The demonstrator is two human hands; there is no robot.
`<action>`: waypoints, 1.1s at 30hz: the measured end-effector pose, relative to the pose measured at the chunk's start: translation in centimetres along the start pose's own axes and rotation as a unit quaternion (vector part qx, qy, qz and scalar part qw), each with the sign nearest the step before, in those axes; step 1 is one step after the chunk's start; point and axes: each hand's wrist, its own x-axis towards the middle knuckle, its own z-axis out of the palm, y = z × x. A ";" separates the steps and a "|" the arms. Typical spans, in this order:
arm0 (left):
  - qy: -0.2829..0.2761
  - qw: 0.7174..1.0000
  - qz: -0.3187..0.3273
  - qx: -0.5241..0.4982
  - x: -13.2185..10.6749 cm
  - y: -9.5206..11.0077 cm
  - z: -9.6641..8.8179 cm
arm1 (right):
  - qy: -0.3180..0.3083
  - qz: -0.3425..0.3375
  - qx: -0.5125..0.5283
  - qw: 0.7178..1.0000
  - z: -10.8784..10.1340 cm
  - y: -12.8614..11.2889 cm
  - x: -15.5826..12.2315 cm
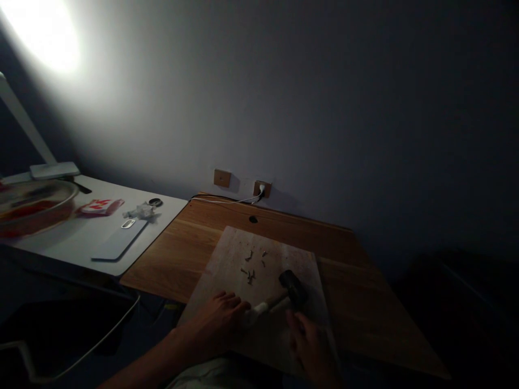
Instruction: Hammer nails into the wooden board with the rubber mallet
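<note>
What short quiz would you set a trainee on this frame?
1. True or false: the left hand holds the hammer by its handle.
2. Where do the nails lie? A) on the white table B) on the board C) in the bowl
3. Fill in: the right hand is close to the hammer's black ____.
Key: 1 true; 2 B; 3 head.

Hands: two, left hand [221, 320] and right hand [311, 339]
Mallet [292, 286]: one
Board [227, 251]: one
Small nails [251, 274]: roughly seven
Wall plates [222, 178]: two
Phone [119, 241]: one
</note>
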 end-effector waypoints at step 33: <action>0.126 0.933 -0.077 -0.329 7.3 -3.6 -1.4 | 0.063 0.041 0.241 0.968 1.5 -4.9 4.5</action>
